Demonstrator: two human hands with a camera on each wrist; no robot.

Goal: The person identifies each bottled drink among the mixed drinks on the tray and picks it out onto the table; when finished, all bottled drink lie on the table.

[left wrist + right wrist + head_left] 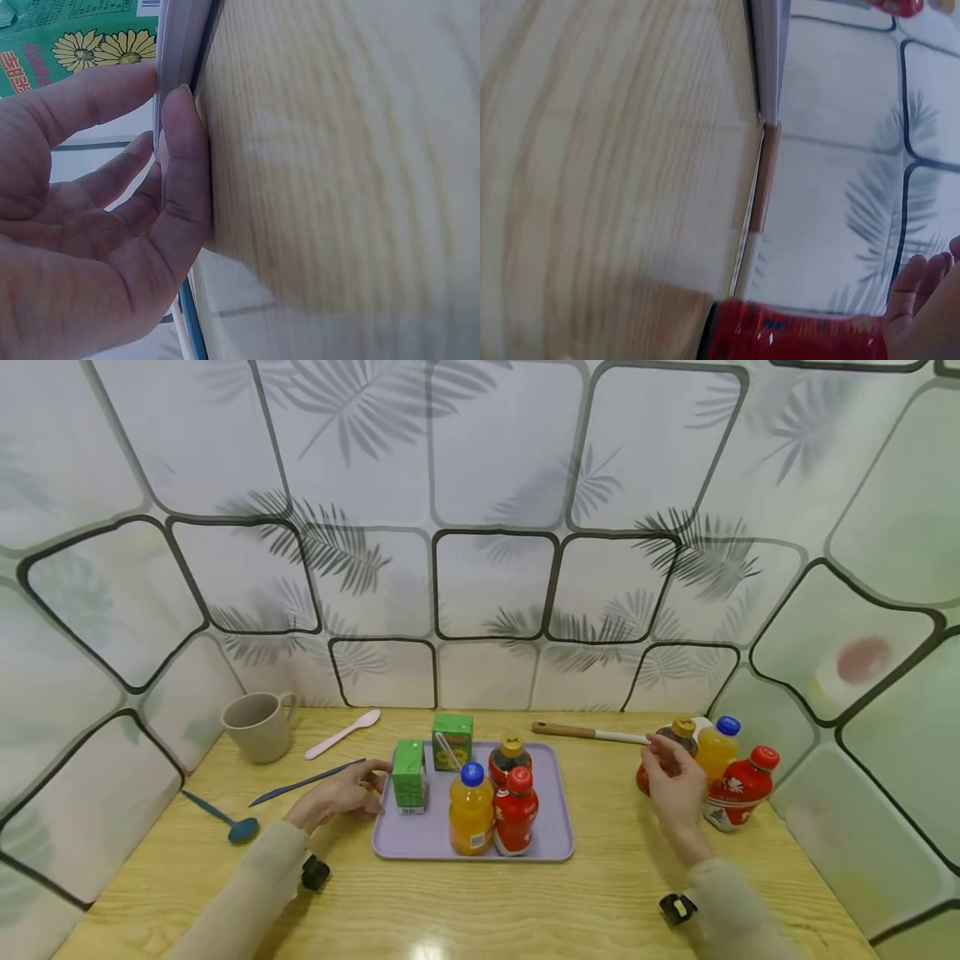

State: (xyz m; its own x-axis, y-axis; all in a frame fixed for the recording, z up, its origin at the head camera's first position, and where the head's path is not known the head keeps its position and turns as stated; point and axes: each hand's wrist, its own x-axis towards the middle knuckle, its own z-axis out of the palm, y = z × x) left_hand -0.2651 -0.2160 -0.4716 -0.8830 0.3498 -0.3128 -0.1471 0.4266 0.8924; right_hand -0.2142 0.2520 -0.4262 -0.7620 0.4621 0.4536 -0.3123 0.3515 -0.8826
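My left hand (347, 789) is at the left edge of a lilac tray (435, 850). In the left wrist view its thumb and fingertips (184, 112) pinch the tray's rim. On the tray stand two green drink cartons (408, 775) (442, 731), an orange juice bottle (471, 818), a red bottle with a red cap (515, 818) and a dark red bottle with a yellow cap (501, 765). My right hand (678, 785), fingers loosely bent, is beside another yellow-capped bottle (678, 735) and overlaps it. In the right wrist view its fingertips are by that bottle's red label (795, 334).
Right of my right hand stand an orange juice bottle (717, 747) and a red bottle (738, 789). A wooden-handled utensil (585, 732) lies behind the tray. At left are a beige mug (257, 727), a pink spoon (341, 737), a dark blue utensil (300, 783) and a blue ladle (242, 831).
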